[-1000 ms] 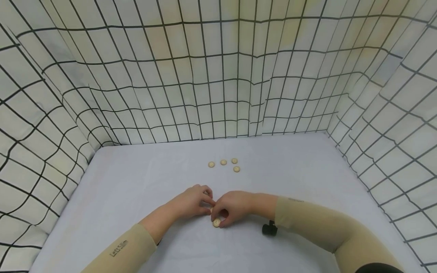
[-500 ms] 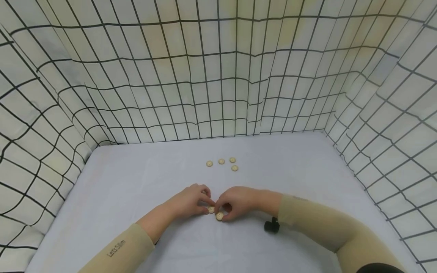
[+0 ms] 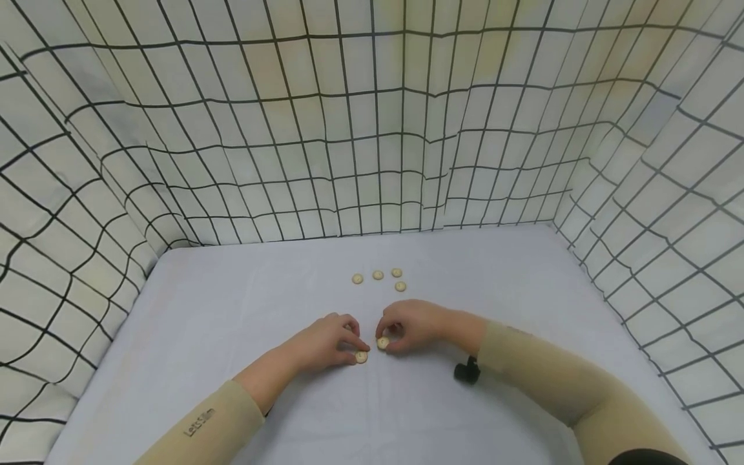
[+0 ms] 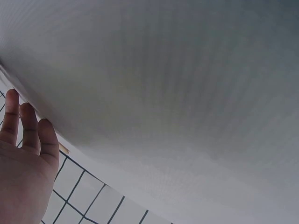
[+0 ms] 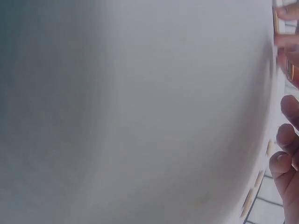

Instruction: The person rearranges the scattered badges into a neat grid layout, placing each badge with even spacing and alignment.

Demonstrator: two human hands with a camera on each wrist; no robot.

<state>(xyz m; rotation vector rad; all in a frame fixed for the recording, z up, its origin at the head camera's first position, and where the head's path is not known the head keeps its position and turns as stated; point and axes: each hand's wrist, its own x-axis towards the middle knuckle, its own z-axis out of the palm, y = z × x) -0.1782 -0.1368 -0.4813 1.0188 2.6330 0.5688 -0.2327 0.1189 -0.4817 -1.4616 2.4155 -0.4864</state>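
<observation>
In the head view, my right hand (image 3: 414,323) pinches a small round beige disc (image 3: 382,343) between thumb and index finger, just above or on the white cloth. To the left and slightly nearer, my left hand (image 3: 328,342) has its thumb and index finger at the edges of a second beige disc (image 3: 361,357) lying on the cloth. Faint markings show on the discs' top faces, too small to read. In the left wrist view, several fingers of the left hand (image 4: 23,172) lie along the cloth; its disc is mostly hidden. The right wrist view catches the right fingers (image 5: 286,163) at the edge.
Farther back on the white-covered table (image 3: 244,290) lie several more beige discs, among them a left one (image 3: 357,279) and a nearer right one (image 3: 400,286). A white wall with a black grid (image 3: 372,155) encloses the back and sides. A small black device (image 3: 467,371) hangs under the right wrist.
My right hand has moved away from the body and slightly right with its disc, parting from the left hand. The left hand and its disc stay almost in place; that disc is now uncovered.
</observation>
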